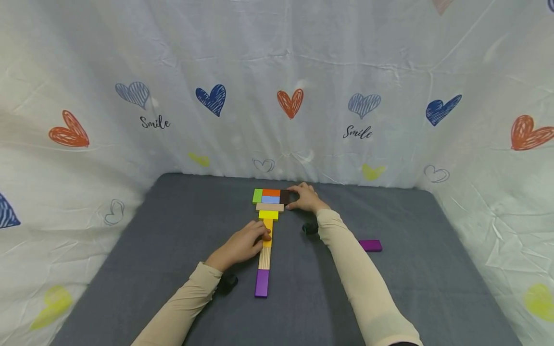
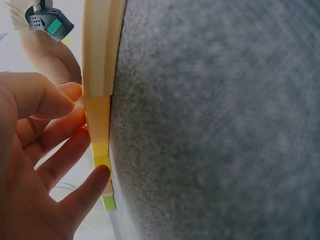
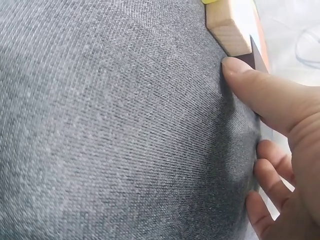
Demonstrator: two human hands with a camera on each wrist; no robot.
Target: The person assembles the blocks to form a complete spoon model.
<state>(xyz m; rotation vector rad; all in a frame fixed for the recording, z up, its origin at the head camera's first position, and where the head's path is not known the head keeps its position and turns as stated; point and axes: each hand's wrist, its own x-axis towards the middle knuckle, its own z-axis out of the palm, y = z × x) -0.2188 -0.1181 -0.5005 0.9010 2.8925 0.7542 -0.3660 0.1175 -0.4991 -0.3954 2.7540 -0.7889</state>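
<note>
Flat coloured blocks lie joined on the grey cloth. At the far end, a green block point(image 1: 257, 195), an orange-red block point(image 1: 271, 192), a blue block point(image 1: 270, 199) and a dark brown block point(image 1: 284, 196) form a cluster. My right hand point(image 1: 306, 198) pinches the dark brown block at its right end, thumb at the near edge. Below come a tan block point(image 1: 270, 207), yellow blocks point(image 1: 268, 215), an amber block point(image 1: 268, 226), pale wooden strips point(image 1: 264, 258) and a purple block point(image 1: 261, 283). My left hand point(image 1: 242, 246) rests against the amber block, fingers loosely extended; its little finger point(image 2: 95, 185) is beside the yellow.
Another purple block point(image 1: 371, 246) lies apart on the right, partly behind the right forearm. Dark wrist cameras point(image 1: 309, 228) hang below both wrists. A white curtain point(image 1: 320, 62) printed with hearts stands behind and beside the grey-covered table point(image 1: 195, 206).
</note>
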